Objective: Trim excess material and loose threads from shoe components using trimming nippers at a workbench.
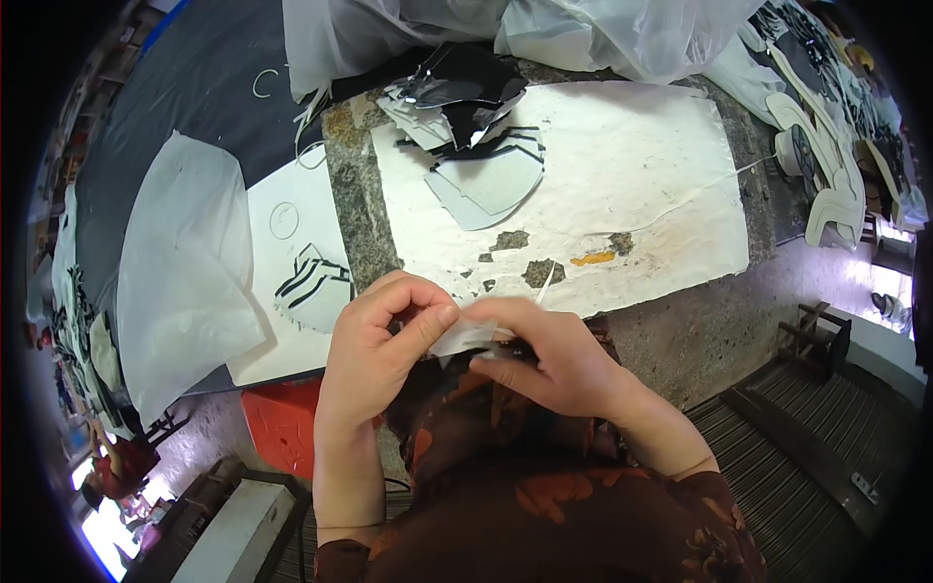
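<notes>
**Hands pinch a small white strip at the table's edge**

Hands meet just below the near edge of the stone table (pixel 680 321), over the person's lap. The left hand (pixel 374 340) is curled, its thumb and forefinger closed on one end of a small white strip (pixel 465 336). The right hand (pixel 554 355) is closed on the strip's other end, fingers folded in; a thin pale sliver sticks up just above it. On the table lies a big white sheet (pixel 622 185), worn through in spots near its front edge. A pile of cut black and grey pieces (pixel 481 136) sits at the sheet's far left corner. Clear plastic bags (pixel 544 29) lie beyond the pile. To the left, a second white sheet (pixel 292 243) carries one striped cut piece (pixel 313 284).
</notes>
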Demonstrator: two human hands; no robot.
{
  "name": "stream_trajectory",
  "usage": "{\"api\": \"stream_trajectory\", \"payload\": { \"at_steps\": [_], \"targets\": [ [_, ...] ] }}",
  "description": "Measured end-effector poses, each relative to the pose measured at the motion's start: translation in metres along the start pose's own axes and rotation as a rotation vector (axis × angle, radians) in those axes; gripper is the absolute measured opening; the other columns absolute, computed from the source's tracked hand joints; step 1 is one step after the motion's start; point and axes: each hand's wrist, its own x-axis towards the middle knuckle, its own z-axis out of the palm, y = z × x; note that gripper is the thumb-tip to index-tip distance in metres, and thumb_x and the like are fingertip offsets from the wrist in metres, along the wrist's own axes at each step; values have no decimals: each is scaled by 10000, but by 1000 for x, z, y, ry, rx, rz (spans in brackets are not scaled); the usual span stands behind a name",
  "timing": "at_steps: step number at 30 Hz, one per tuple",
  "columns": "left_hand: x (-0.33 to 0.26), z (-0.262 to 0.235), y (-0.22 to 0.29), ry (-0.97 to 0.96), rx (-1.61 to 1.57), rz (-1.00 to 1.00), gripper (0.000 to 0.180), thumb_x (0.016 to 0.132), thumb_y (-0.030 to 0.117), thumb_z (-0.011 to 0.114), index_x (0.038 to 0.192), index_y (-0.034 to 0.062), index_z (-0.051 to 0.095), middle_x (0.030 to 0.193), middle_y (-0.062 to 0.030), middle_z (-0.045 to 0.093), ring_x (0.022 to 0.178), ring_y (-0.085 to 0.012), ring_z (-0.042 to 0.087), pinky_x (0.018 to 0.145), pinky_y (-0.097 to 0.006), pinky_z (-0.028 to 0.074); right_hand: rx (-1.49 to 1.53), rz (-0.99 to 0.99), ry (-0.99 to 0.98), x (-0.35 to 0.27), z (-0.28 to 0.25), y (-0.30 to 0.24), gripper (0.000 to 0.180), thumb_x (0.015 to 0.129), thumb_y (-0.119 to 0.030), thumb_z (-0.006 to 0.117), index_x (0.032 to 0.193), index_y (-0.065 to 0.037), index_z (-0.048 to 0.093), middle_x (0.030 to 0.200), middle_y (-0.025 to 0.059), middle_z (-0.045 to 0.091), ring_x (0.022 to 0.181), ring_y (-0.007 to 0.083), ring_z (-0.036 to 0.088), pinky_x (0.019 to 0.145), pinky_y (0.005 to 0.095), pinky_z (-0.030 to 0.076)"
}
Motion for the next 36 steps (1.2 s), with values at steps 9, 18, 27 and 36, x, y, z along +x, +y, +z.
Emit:
{"api": "stream_trajectory", "payload": {
  "at_steps": [9,18,27,36],
  "targets": [
    [55,31,-11,176,619,518,476,894,207,776,1321,46,637,1330,-170,623,1229,-334,596,1037,-412,466,193,390,161,5,-34,2,593,986,-93,688,1520,-96,431,792,-24,553,693,55,473,682,226,409],
    [73,42,-13,301,851,440,782,803,240,838,1496,74,517,1555,-258,418,1408,-404,461,1146,-461,409,278,596,211,96,-94,17,610,889,-133,664,1470,-31,508,731,-34,525,579,41,424,498,235,286],
    [46,29,-23,245,719,361,735,801,143,827,1461,22,528,1533,-251,422,1361,-424,481,1120,-460,440,293,662,53,83,-75,19,448,869,-87,637,1301,9,573,716,-29,528,565,48,429,491,236,304],
    [-28,28,-30,116,943,375,684,754,165,867,1376,45,610,1472,-200,507,1321,-403,500,1077,-471,448,223,698,-89,23,-45,15,475,884,-121,648,1331,24,582,875,51,666,783,100,589,702,273,477]
  ]
}}
